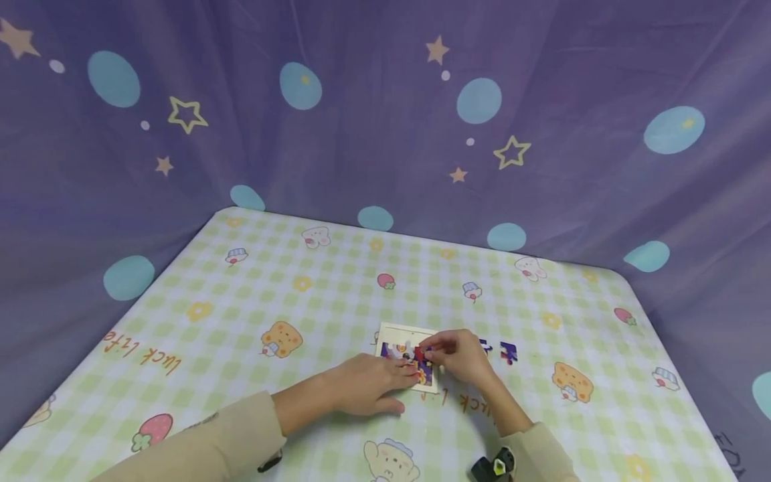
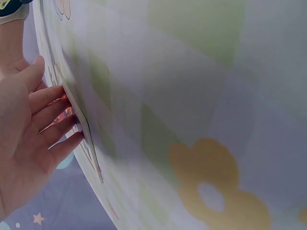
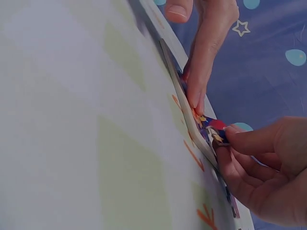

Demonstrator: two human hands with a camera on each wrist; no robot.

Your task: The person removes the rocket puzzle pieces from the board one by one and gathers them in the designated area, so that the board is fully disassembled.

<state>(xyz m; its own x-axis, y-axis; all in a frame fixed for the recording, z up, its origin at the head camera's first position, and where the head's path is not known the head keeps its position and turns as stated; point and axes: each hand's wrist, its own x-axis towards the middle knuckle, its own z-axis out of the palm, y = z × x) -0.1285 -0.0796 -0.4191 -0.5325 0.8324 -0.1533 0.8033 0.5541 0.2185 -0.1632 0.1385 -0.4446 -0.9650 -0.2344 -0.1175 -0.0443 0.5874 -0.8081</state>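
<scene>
A small jigsaw puzzle in a pale wooden tray [image 1: 402, 328] lies on the table, partly covered by both hands. My left hand [image 1: 369, 385] rests its outstretched fingertips on the assembled pieces. In the left wrist view the fingers [image 2: 50, 115] look straight and slightly spread along the tray's edge. Between thumb and fingertips, my right hand [image 1: 460, 355] pinches a puzzle piece [image 3: 220, 137], coloured blue, red and yellow. That piece looks tilted at the tray's right side; whether it is seated, I cannot tell. Just right of this hand lies a loose purple puzzle piece [image 1: 508, 353].
Another loose piece [image 1: 485, 347] shows partly behind the right hand. A green-and-white checked tablecloth [image 1: 337, 268] with printed cartoons covers the table. Behind it hangs a purple curtain [image 1: 385, 134] with stars and balloons. A dark device [image 1: 494, 466] is on the right wrist.
</scene>
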